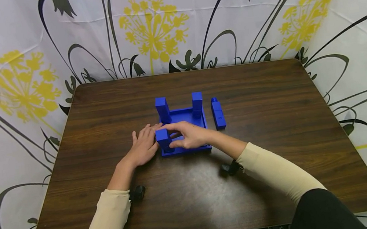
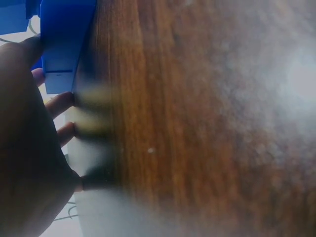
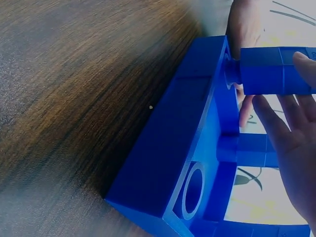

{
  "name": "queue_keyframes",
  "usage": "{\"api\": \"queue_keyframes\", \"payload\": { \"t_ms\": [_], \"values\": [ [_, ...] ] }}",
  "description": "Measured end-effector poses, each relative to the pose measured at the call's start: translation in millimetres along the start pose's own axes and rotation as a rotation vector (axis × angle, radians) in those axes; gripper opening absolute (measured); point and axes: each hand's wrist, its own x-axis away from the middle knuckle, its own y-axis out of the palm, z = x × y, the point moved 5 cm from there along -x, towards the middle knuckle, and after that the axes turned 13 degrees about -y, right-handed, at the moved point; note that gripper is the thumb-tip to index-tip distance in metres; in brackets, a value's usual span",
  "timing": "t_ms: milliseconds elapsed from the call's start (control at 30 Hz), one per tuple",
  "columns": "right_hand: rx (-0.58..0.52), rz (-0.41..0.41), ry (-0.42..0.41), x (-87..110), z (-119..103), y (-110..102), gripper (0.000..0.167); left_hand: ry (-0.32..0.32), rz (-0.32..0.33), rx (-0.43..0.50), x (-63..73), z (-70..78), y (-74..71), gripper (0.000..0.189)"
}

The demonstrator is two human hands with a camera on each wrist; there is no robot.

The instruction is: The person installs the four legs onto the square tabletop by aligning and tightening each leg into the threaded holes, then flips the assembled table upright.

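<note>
Right hand (image 1: 190,135) pinches a square blue leg (image 1: 163,137) at the near left corner of a blue tray-like base (image 3: 163,143).
The leg is smooth, crossed by seam lines, its narrow round neck meeting the corner; the base, shallow and rimmed, sits mid-table (image 1: 270,121) with a ring-shaped socket (image 3: 193,190) at its near right corner. Two far legs (image 1: 197,105) stand upright; a spare leg (image 1: 218,115) lies just right. Left hand (image 1: 144,147), fingers extended, rests against the base's left side.
</note>
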Motion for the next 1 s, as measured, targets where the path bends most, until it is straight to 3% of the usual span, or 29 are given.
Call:
{"api": "queue_keyframes", "payload": {
  "t_ms": [367,1000],
  "values": [
    [0.021,0.052,0.024,-1.9,3.5,-1.4,0.061,-0.007,0.004,0.004,-2.8,-0.1,0.2,0.055],
    [0.228,0.16,0.043,-5.3,8.6,0.8,0.054,-0.025,-0.01,-0.006,-3.7,-2.7,2.4,0.059]
  ]
}}
